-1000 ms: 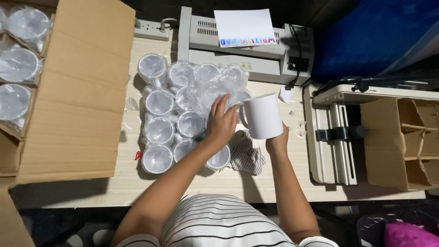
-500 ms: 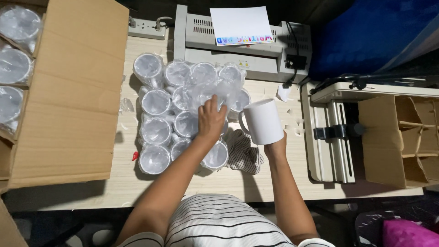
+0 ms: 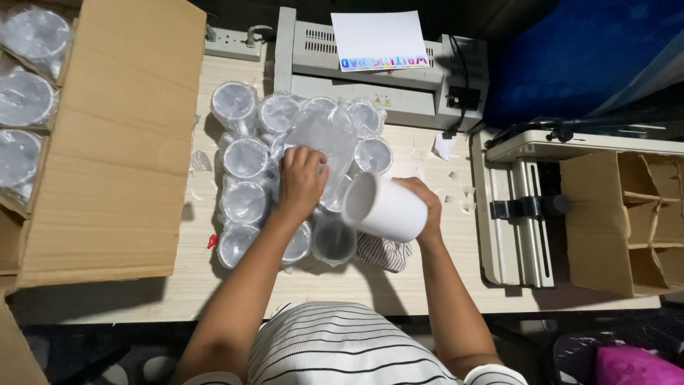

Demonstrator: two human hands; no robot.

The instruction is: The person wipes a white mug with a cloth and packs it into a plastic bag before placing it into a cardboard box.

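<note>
My right hand (image 3: 425, 205) holds a plain white mug (image 3: 383, 208) tilted on its side, its open mouth turned to the left. My left hand (image 3: 301, 178) is closed on a clear plastic bag (image 3: 324, 139), lifted above a cluster of white mugs wrapped in plastic (image 3: 246, 160) that stand on the wooden table (image 3: 399, 281). A striped cloth (image 3: 385, 252) lies on the table just under the held mug.
An open cardboard box (image 3: 107, 135) with more wrapped mugs stands at the left. A grey laminating machine (image 3: 385, 78) with a paper sheet on top sits at the back beside a power strip (image 3: 231, 43). A press machine (image 3: 520, 207) and a divided cardboard carton (image 3: 634, 221) stand at the right.
The mug in my right hand has tipped from upright onto its side and dropped lower. My left hand has moved up over the wrapped mugs and taken hold of the plastic bag.
</note>
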